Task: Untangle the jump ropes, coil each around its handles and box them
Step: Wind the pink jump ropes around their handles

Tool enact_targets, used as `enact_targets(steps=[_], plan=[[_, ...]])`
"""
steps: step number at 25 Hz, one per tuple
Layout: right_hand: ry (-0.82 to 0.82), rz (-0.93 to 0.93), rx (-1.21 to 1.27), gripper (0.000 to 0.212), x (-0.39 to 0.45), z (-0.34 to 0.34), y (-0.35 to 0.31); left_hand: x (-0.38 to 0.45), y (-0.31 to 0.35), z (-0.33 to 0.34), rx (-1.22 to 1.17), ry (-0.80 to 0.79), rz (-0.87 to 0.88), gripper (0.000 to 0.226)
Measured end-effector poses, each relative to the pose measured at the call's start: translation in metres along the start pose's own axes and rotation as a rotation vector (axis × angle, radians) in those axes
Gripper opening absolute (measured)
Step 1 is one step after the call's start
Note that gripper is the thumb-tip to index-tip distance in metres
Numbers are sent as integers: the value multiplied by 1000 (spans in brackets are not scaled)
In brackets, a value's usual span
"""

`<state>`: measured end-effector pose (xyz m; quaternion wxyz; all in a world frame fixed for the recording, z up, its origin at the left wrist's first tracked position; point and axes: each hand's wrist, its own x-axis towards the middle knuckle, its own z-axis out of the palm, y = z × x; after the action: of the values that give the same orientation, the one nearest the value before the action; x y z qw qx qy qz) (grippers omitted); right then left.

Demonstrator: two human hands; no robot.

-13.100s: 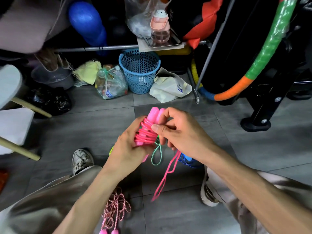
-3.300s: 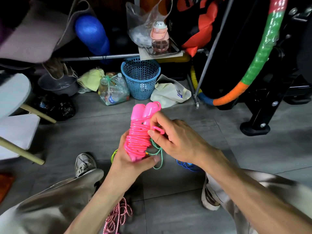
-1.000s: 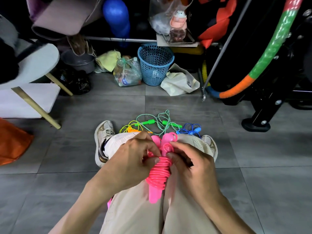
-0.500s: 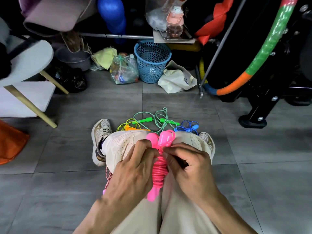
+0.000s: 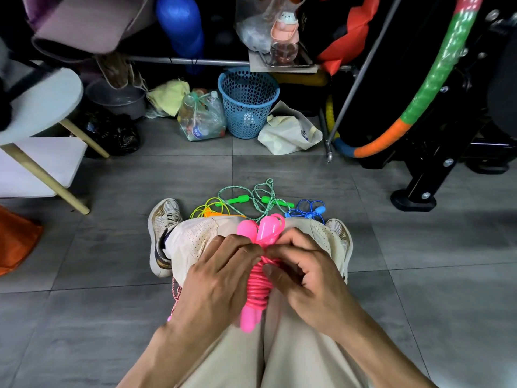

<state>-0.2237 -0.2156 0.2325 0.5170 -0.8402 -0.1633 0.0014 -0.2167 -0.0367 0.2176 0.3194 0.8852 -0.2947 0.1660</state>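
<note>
- The pink rope (image 5: 258, 287) sits over the person's knees, its cord wound in tight glossy rings round the two handles, which stand side by side with their rounded tops poking up past the fingers.
- The left hand (image 5: 218, 278) is curled round the left side of the bundle, fingertips pressed to the upper coils; I'd say it clamps the turns so they cannot spring loose.
- The right hand (image 5: 302, 275) pinches the cord near the top of the coil, thumb and fingers bent in close. My guess is that the loose end is being tucked under a turn; the end itself is hidden by the fingers.
- The cord looks like smooth plastic tube, springy, likely to unwind if let go; the handles are hard, shiny, bulb-tipped.
- On the floor (image 5: 112, 247) just past the knees lie the others: a green rope (image 5: 251, 197) of twisted, matte cord, loosely looped; a yellow rope (image 5: 205, 210), thin and bright, beside it; a blue rope (image 5: 307, 210) bunched by the right shoe.
- A pink-and-white twisted cord (image 5: 175, 292) hangs by the left leg.
- No box is in sight from here, so boxing seems some way off.
- A blue basket (image 5: 247, 107) with a perforated wall stands at the back among bags.
</note>
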Motion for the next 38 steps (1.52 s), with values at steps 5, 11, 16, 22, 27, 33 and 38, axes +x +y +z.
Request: enact_targets(steps=[5, 11, 16, 22, 27, 33, 38], plan=[[12, 13, -22, 8, 0, 2, 0, 8, 4, -5, 26, -38, 3, 21], [158, 2, -43, 9, -2, 10, -3, 15, -1, -11, -370, -175, -312, 17], [266, 60, 48, 11, 1, 10, -7, 17, -9, -21, -852, -232, -602, 13], [305, -44, -87, 11, 11, 13, -8, 22, -11, -22, -1177, -169, -735, 9], [386, -156, -434, 17, 15, 12, -16, 30, -11, -26, -1045, -101, -647, 9], [406, -145, -273, 19, 16, 2, -33, 43, -1, -33, -779, 9, -453, 9], [346, -117, -134, 23, 9, -1, -44, 48, 19, -43, -520, 76, -335, 11]])
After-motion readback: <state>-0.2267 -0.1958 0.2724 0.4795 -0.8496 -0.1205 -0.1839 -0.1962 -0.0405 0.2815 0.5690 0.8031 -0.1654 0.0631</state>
